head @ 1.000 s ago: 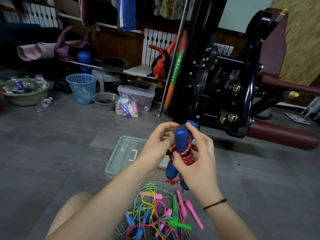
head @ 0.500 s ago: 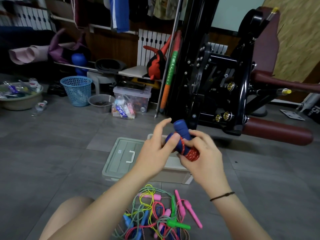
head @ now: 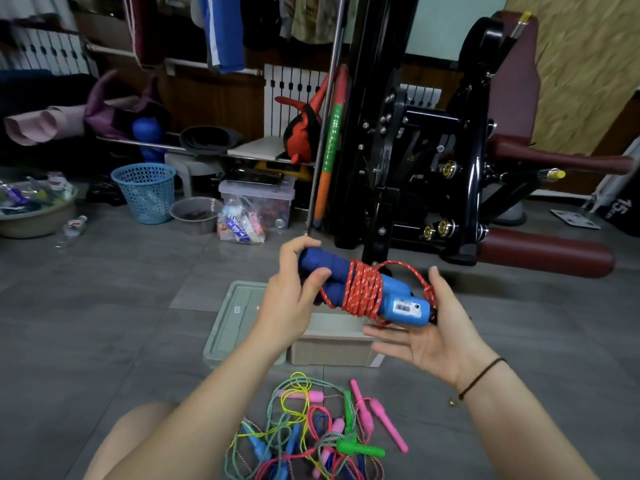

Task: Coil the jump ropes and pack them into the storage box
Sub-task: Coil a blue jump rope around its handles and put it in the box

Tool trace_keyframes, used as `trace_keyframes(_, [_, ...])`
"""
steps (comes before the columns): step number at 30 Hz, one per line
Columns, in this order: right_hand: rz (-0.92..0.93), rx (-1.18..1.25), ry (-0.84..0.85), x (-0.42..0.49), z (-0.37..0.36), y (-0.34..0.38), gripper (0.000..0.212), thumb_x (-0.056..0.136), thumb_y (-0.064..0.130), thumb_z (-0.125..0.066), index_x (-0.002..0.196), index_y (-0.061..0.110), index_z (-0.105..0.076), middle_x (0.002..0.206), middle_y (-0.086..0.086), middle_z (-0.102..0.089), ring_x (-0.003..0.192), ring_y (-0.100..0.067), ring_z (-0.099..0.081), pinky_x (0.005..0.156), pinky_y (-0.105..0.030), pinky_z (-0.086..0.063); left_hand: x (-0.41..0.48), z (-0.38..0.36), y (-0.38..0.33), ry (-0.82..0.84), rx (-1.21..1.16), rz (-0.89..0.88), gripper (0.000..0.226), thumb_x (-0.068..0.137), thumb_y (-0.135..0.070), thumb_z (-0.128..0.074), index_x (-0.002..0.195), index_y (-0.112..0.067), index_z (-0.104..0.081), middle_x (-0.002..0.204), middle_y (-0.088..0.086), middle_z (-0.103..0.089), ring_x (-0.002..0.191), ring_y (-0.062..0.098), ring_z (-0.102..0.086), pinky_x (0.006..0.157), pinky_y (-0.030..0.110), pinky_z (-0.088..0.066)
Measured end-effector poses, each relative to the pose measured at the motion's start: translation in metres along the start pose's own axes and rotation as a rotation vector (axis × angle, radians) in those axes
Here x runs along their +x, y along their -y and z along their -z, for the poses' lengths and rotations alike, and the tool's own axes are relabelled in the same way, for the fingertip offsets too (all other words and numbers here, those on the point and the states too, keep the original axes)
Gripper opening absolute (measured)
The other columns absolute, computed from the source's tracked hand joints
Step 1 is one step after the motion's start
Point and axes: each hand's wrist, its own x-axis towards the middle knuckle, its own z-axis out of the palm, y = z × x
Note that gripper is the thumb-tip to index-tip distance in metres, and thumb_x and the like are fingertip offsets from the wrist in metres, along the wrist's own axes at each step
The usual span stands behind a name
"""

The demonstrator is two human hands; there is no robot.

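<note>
The blue-handled jump rope (head: 367, 289), its red cord wound around both handles, is held horizontally above the storage box (head: 332, 344). The left hand (head: 294, 292) grips the foam handle ends, fingers curled closed around them. The right hand (head: 433, 337) is palm-up with fingers spread open, supporting the counter end. Loose jump ropes (head: 311, 431) lie tangled on the floor (head: 104, 306) nearer the person.

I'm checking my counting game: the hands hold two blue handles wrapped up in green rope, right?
Not quite. In the head view the rope wrapped round the blue handles is red, not green. The left hand grips them, and the right hand supports them.
</note>
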Motion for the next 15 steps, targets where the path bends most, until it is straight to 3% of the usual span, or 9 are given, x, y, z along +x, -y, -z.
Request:
trace_keyframes(2, [-0.038,0.073,0.017,-0.003,0.001,0.003,0.075,0.079,0.072,-0.044,0.107,0.006,-0.065,0.098,-0.022,-0.071,0.080,-0.039,-0.070,0.068,-0.050,-0.057,-0.002,-0.001,0.001,-0.003,0.055,-0.065,0.022,0.088,-0.037,-0.049,0.107,-0.039,-0.038,0.087,-0.022,-0.050,0.063,0.001,-0.053,0.059,0.006,-0.036])
trace_keyframes(4, [-0.034,0.048,-0.026,-0.003,0.004,0.007,0.071,0.078,0.071,-0.049,0.105,0.008,-0.066,0.096,-0.019,-0.072,0.080,-0.038,-0.071,0.071,-0.050,-0.056,-0.004,-0.002,0.002,0.028,0.097,-0.109,0.028,0.087,-0.031,-0.051,0.112,-0.033,-0.041,0.089,-0.016,-0.052,0.065,0.007,-0.054,0.061,0.002,-0.035])
trace_keyframes(7, [0.033,-0.004,-0.118,0.003,0.007,0.008,0.056,0.082,0.063,-0.051,0.092,0.009,-0.064,0.067,-0.008,-0.071,0.053,-0.022,-0.068,0.047,-0.031,-0.057,-0.011,-0.011,0.001,0.085,0.175,-0.179,0.035,0.086,-0.044,-0.050,0.117,-0.033,-0.038,0.092,-0.003,-0.053,0.070,0.030,-0.059,0.056,0.017,-0.032])
trace_keyframes(8, [0.090,-0.027,-0.176,0.006,0.007,0.005,0.050,0.084,0.059,-0.052,0.089,0.010,-0.062,0.058,-0.004,-0.066,0.046,-0.017,-0.063,0.039,-0.024,-0.050,-0.013,-0.014,0.000,0.083,0.178,-0.180,0.033,0.084,-0.050,-0.042,0.114,-0.038,-0.034,0.091,-0.004,-0.053,0.071,0.030,-0.059,0.058,0.024,-0.032])
trace_keyframes(10, [0.233,-0.074,-0.304,0.013,0.008,-0.001,0.040,0.088,0.052,-0.053,0.082,0.013,-0.057,0.053,-0.001,-0.059,0.046,-0.015,-0.057,0.041,-0.022,-0.042,-0.018,-0.023,0.000,0.045,0.159,-0.144,0.029,0.083,-0.056,-0.031,0.108,-0.042,-0.033,0.082,-0.012,-0.053,0.067,0.023,-0.056,0.057,0.029,-0.034])
trace_keyframes(12, [0.328,-0.100,-0.370,0.020,0.009,-0.008,0.037,0.090,0.049,-0.051,0.076,0.015,-0.055,0.057,-0.003,-0.057,0.050,-0.017,-0.055,0.049,-0.025,-0.039,-0.018,-0.031,-0.002,0.010,0.139,-0.134,0.025,0.085,-0.057,-0.028,0.103,-0.042,-0.035,0.072,-0.018,-0.051,0.060,0.014,-0.052,0.054,0.031,-0.037])
trace_keyframes(15, [0.401,-0.189,-0.445,0.031,0.013,-0.022,0.042,0.092,0.050,-0.047,0.072,0.014,-0.055,0.059,-0.006,-0.056,0.049,-0.019,-0.054,0.044,-0.023,-0.036,-0.015,-0.037,0.003,-0.002,0.070,-0.090,0.015,0.087,-0.054,-0.030,0.093,-0.044,-0.041,0.066,-0.013,-0.052,0.059,0.007,-0.051,0.056,0.034,-0.041])
